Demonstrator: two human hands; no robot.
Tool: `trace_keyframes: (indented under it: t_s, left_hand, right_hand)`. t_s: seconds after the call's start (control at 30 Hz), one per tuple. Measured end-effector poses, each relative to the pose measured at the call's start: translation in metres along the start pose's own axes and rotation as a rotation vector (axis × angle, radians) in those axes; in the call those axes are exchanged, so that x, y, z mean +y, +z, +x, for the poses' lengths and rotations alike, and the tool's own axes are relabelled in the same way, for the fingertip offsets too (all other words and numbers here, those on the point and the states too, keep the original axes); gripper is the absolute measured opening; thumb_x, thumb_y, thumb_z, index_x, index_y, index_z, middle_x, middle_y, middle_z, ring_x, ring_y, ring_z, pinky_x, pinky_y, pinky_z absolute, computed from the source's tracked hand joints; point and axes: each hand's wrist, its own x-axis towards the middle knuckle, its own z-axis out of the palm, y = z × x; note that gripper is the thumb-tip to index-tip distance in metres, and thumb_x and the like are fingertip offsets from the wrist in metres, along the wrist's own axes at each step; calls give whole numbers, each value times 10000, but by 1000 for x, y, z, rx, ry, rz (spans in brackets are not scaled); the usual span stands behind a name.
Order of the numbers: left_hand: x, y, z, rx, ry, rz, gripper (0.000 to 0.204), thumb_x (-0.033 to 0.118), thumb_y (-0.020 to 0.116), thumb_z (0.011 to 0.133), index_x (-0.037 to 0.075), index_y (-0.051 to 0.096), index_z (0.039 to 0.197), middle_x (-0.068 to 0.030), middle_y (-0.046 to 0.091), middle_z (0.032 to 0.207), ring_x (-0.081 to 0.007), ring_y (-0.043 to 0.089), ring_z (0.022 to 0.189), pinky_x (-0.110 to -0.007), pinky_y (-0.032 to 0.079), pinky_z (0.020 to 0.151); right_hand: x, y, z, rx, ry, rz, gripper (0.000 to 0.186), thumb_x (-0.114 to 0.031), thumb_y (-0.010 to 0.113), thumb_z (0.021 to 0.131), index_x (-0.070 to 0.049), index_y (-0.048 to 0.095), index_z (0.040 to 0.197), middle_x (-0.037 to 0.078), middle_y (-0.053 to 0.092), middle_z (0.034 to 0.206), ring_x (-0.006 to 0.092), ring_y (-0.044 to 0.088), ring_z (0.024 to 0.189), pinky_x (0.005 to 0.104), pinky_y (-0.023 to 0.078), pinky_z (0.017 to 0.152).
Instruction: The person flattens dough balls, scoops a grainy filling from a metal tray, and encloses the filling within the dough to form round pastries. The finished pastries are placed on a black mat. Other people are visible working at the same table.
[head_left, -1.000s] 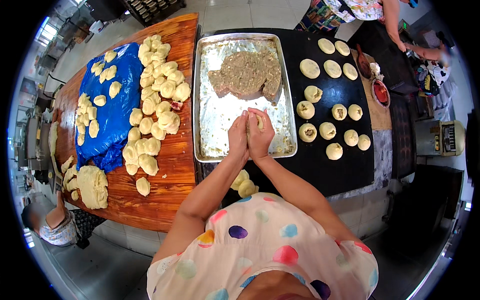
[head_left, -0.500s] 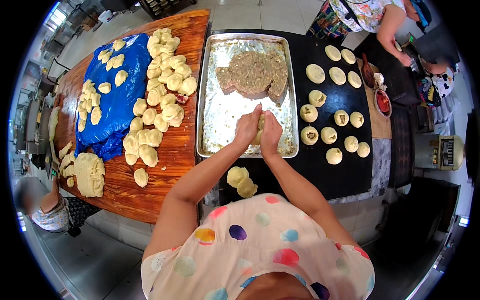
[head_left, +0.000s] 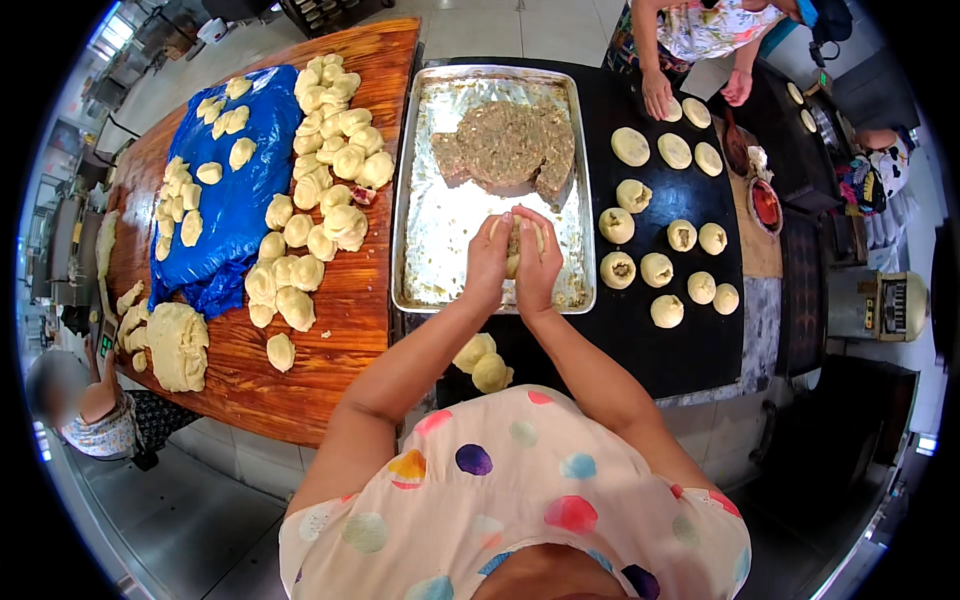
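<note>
Cupped between both palms is a filled dough ball [head_left: 514, 252], with brown filling showing at its top. My left hand [head_left: 487, 262] wraps its left side and my right hand [head_left: 540, 262] its right, fingers closed round it. Both are over the near part of a metal tray [head_left: 430, 270]. A large mound of brown minced filling [head_left: 505, 145] lies in the tray's far half. Just in front of me, below the tray, rest two pale dough pieces [head_left: 484, 362], partly hidden by my left forearm.
Several filled balls and flattened rounds [head_left: 630, 147] stand on a black sheet [head_left: 700, 340] at right. Dough pieces [head_left: 345, 165] crowd the wooden table [head_left: 350, 350] at left, beside blue plastic [head_left: 225, 205]. A co-worker's hand [head_left: 657, 94] touches the far rounds; another person stands at lower left.
My hands have opened slightly at the top, showing the filling in the dough ball. The co-worker at the far right has turned from the side counter and reached to the flattened rounds.
</note>
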Motion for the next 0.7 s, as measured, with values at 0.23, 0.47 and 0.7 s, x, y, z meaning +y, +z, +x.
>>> trace_keyframes:
  t_s: [0.23,0.47,0.7]
  left_hand:
    - [55,-16,30,-362,-433,-59,681,669,448,936,63,562,1224,-83,636,1123,-173,652,981,-328,532,882]
    - [36,-17,1,-367,-392,-227,522,419,577,975,42,493,1326,-80,592,1214,-167,608,1094,-329,506,947]
    - [48,-4,-8,-522,-285,-369,651,478,617,936,77,404,1402,-82,540,1294,-170,567,1158,-335,475,992]
  right_hand:
    - [-25,-33,6,-436,-234,-378,907,-149,848,718,-2,334,1452,189,452,1359,337,457,1278,411,384,1084]
    - [-53,-43,-1,-481,-180,-230,989,-197,895,653,-7,334,1445,178,421,1431,355,437,1316,429,357,1100]
    - [-52,-38,-3,-337,-492,-580,959,-254,911,619,-4,397,1390,197,526,1331,391,464,1290,469,333,1125]
